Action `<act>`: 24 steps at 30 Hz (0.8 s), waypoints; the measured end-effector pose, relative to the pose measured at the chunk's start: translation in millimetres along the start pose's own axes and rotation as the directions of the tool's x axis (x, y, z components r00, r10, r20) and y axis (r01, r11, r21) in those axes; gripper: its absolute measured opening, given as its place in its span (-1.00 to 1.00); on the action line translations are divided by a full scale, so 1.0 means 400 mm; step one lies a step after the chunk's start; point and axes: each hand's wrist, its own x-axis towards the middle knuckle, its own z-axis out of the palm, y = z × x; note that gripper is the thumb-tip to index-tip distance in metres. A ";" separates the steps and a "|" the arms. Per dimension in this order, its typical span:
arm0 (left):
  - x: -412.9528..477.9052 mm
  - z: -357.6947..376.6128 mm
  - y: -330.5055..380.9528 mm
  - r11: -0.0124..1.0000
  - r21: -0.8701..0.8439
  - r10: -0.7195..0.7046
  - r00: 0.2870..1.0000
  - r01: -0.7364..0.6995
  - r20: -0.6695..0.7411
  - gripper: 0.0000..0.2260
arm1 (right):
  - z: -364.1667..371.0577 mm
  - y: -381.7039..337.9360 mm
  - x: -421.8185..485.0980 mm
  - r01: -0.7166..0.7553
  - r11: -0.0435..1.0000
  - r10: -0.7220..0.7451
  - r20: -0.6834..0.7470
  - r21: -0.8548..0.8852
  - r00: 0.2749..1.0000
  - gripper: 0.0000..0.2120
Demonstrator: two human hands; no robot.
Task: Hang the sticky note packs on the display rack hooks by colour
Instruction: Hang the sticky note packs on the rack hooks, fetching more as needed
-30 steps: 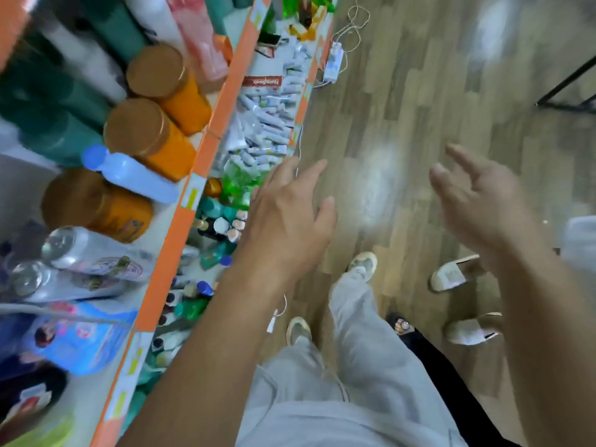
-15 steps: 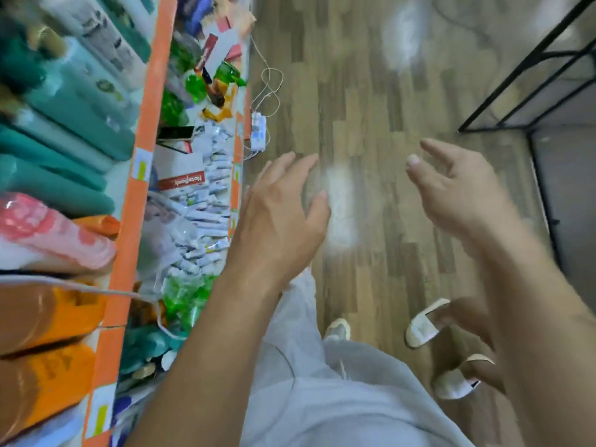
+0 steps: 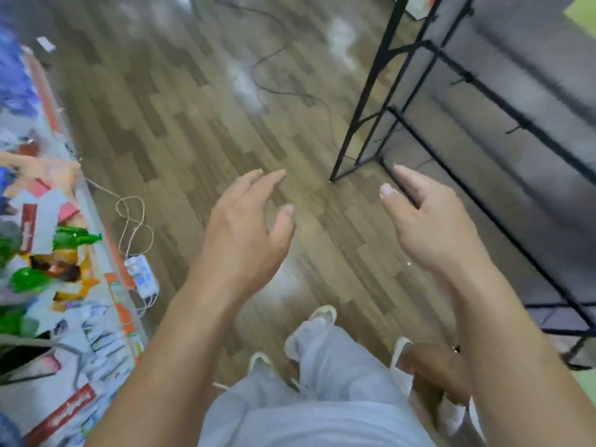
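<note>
My left hand (image 3: pixel 245 233) hovers over the wooden floor at the middle of the view, fingers spread, holding nothing. My right hand (image 3: pixel 429 224) is to its right, also empty with fingers apart, its fingertips close to the base of a black metal display rack (image 3: pixel 383 75). The rack fills the upper right, with thin bars and small black hooks (image 3: pixel 519 129) along them. I see no sticky note packs on the hooks or anywhere else in view.
A store shelf with an orange edge (image 3: pixel 121 304) runs down the left, full of green bottles (image 3: pixel 75 238) and small packets. A white power strip (image 3: pixel 142 279) and cords lie on the floor. Another person's feet in white slippers (image 3: pixel 403 362) stand at lower right.
The view has swung right, away from the shelf and toward the black rack. Both hands stay empty and spread, and the right hand now reaches close to the rack's base.
</note>
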 end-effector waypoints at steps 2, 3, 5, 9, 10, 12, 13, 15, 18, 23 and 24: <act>0.115 0.032 0.046 0.997 -0.005 0.075 0.996 -0.075 0.038 -0.59 | -0.046 0.021 0.077 -0.046 0.999 0.048 -0.078 0.021 0.996 -0.53; 0.170 0.051 0.071 0.994 -0.008 0.107 0.993 -0.107 0.052 -0.58 | -0.071 0.031 0.117 -0.062 0.997 0.066 -0.118 0.035 0.991 -0.54; 0.276 0.088 0.124 0.987 -0.010 0.158 0.985 -0.158 0.067 -0.58 | -0.125 0.053 0.201 -0.085 0.994 0.097 -0.190 0.071 0.977 -0.55; 0.464 0.145 0.258 0.967 -0.024 0.255 0.959 -0.254 0.120 -0.58 | -0.237 0.074 0.354 -0.112 0.982 0.154 -0.296 0.152 0.943 -0.56; 0.506 0.156 0.290 0.958 -0.030 0.286 0.950 -0.285 0.124 -0.58 | -0.262 0.077 0.390 -0.116 0.980 0.164 -0.324 0.164 0.932 -0.57; 0.580 0.172 0.350 0.942 -0.045 0.334 0.934 -0.331 0.129 -0.58 | -0.309 0.078 0.451 -0.126 0.973 0.191 -0.368 0.193 0.910 -0.59; 0.615 0.178 0.378 0.934 -0.051 0.357 0.924 -0.354 0.135 -0.58 | -0.331 0.077 0.477 -0.131 0.969 0.205 -0.387 0.207 0.899 -0.59; 0.685 0.192 0.426 0.913 -0.052 0.408 0.899 -0.405 0.157 -0.58 | -0.368 0.078 0.527 -0.147 0.962 0.234 -0.419 0.228 0.877 -0.60; 0.799 0.229 0.487 0.890 -0.075 0.456 0.869 -0.451 0.190 -0.58 | -0.413 0.094 0.603 -0.168 0.947 0.283 -0.464 0.274 0.839 -0.62; 1.000 0.301 0.580 0.837 -0.144 0.546 0.801 -0.527 0.245 -0.58 | -0.479 0.135 0.742 -0.223 0.902 0.408 -0.558 0.370 0.723 -0.58; 1.039 0.314 0.597 0.832 -0.165 0.555 0.789 -0.530 0.262 -0.58 | -0.492 0.141 0.771 -0.232 0.889 0.435 -0.573 0.394 0.695 -0.56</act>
